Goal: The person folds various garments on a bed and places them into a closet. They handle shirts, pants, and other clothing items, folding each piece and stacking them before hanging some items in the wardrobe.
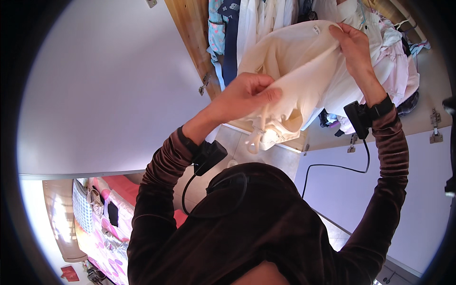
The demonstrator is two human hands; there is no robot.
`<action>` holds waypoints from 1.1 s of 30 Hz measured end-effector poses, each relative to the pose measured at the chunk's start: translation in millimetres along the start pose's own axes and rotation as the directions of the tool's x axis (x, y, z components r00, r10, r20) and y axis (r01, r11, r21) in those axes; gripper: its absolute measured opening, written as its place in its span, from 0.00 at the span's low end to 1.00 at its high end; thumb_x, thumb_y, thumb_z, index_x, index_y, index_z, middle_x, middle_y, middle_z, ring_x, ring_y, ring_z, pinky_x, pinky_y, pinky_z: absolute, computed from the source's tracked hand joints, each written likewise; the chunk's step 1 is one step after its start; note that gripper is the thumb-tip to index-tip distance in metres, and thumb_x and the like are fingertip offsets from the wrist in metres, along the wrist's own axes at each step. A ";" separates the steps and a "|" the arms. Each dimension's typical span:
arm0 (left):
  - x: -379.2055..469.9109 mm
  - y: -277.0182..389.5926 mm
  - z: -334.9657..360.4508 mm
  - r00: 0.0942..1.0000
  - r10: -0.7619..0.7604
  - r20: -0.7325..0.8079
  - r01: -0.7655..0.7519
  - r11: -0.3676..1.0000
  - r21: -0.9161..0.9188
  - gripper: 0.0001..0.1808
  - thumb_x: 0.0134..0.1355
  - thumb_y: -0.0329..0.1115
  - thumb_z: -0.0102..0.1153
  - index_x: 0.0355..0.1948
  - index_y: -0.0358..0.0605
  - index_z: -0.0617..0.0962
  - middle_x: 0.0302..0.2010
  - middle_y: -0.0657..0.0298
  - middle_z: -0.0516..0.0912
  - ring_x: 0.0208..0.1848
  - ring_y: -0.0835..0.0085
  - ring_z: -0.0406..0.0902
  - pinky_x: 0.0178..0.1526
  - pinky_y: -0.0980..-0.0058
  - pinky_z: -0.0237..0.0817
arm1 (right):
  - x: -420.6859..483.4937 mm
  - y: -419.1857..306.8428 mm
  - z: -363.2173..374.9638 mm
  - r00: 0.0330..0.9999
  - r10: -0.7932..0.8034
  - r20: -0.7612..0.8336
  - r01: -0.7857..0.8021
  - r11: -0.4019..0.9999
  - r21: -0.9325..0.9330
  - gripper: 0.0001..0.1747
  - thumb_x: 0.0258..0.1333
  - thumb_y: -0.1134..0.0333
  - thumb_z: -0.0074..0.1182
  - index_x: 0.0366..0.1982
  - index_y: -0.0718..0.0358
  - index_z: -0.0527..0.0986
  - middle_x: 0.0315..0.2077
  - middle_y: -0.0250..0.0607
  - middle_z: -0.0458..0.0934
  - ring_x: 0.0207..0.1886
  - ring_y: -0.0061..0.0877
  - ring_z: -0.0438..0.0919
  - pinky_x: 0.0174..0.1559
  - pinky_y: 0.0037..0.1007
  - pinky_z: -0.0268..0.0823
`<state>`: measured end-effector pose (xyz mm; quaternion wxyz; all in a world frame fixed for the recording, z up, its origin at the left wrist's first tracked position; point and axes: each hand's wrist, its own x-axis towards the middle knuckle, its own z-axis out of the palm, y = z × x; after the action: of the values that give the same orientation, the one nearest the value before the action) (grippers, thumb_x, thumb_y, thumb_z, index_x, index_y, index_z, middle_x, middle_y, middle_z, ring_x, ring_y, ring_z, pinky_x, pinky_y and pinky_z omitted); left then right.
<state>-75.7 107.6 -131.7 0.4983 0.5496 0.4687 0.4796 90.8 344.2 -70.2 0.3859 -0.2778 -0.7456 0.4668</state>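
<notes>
Stretched between my two hands is a cream-coloured garment (310, 67) of thin cloth, with a small white label (316, 30) near its upper edge. My left hand (251, 94) pinches its near edge between thumb and fingers. At the upper right, my right hand (351, 44) grips the far end of the same edge. The lower part of the garment hangs down in folds below my left hand, with a loose cream strap or tie (253, 142) dangling there. Which kind of garment it is, I cannot tell.
Beyond the garment, an open wooden wardrobe (188, 39) holds hanging clothes (249, 21). Pale doors stand at the left (107, 89) and right (409, 171). Pink clothes (395, 71) hang at the right. A bed (107, 245) with patterned bedding lies at the lower left. Cables run from both wrist devices.
</notes>
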 end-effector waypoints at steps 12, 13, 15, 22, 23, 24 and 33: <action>-5.4 -109.6 -77.2 0.792 0.093 -0.604 0.145 0.932 0.333 0.18 0.55 0.24 0.58 0.49 0.40 0.75 0.41 0.61 0.79 0.45 0.73 0.78 0.46 0.74 0.72 | 3.0 -2.8 -43.8 0.998 0.045 0.039 -0.054 0.963 0.265 0.13 0.58 0.70 0.58 0.43 0.69 0.78 0.35 0.35 0.82 0.35 0.16 0.79 0.41 0.17 0.69; -3.5 -124.6 -81.3 0.778 0.116 -0.617 0.195 0.890 0.413 0.21 0.54 0.23 0.58 0.51 0.41 0.75 0.43 0.60 0.79 0.46 0.72 0.78 0.46 0.73 0.72 | 3.7 -4.3 -46.3 0.998 0.046 0.039 -0.055 0.962 0.266 0.13 0.58 0.70 0.58 0.43 0.69 0.78 0.36 0.35 0.82 0.36 0.16 0.79 0.41 0.17 0.69; 5.6 -152.2 -79.5 0.799 0.314 -0.513 0.068 0.801 0.595 0.24 0.54 0.25 0.59 0.54 0.44 0.73 0.46 0.61 0.79 0.47 0.69 0.79 0.47 0.70 0.72 | 4.2 -9.1 -48.2 0.998 0.048 0.036 -0.056 0.966 0.251 0.13 0.58 0.70 0.58 0.43 0.69 0.77 0.36 0.36 0.82 0.37 0.17 0.79 0.42 0.18 0.69; 48.3 -188.3 -63.0 0.872 0.236 -0.429 0.042 0.837 0.545 0.12 0.53 0.29 0.64 0.38 0.37 0.78 0.31 0.57 0.82 0.35 0.68 0.82 0.41 0.71 0.73 | 6.1 -28.6 -59.6 0.998 0.059 -0.008 -0.057 0.981 0.188 0.13 0.57 0.70 0.58 0.43 0.69 0.77 0.36 0.36 0.82 0.37 0.18 0.79 0.42 0.18 0.70; 46.1 -186.6 -59.6 0.862 0.255 -0.438 0.014 0.852 0.524 0.11 0.54 0.29 0.64 0.35 0.35 0.77 0.29 0.57 0.82 0.33 0.69 0.82 0.39 0.72 0.72 | 6.5 -28.4 -63.4 0.997 0.074 -0.026 -0.067 0.975 0.213 0.12 0.57 0.70 0.58 0.42 0.69 0.77 0.36 0.36 0.82 0.37 0.18 0.79 0.42 0.19 0.70; 41.7 -183.3 -55.1 0.862 0.237 -0.447 0.019 0.868 0.496 0.10 0.54 0.29 0.64 0.33 0.34 0.76 0.27 0.58 0.82 0.32 0.70 0.82 0.37 0.73 0.72 | 6.9 -27.2 -67.5 0.996 0.079 -0.041 -0.071 0.980 0.185 0.12 0.57 0.70 0.58 0.42 0.69 0.77 0.36 0.36 0.82 0.37 0.18 0.79 0.42 0.19 0.70; 0.1 -117.7 11.8 0.883 0.160 -0.442 -0.211 0.975 -0.069 0.07 0.64 0.29 0.57 0.32 0.38 0.73 0.30 0.66 0.81 0.31 0.80 0.78 0.40 0.79 0.69 | 11.8 -17.1 -79.8 0.983 0.138 -0.120 -0.110 0.970 0.217 0.11 0.55 0.70 0.60 0.40 0.67 0.78 0.33 0.36 0.82 0.34 0.19 0.80 0.39 0.20 0.71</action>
<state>-68.3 114.1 -249.6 0.3641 0.4418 0.4846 0.6614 150.1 384.8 -29.6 0.4324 -0.3126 -0.6458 0.5461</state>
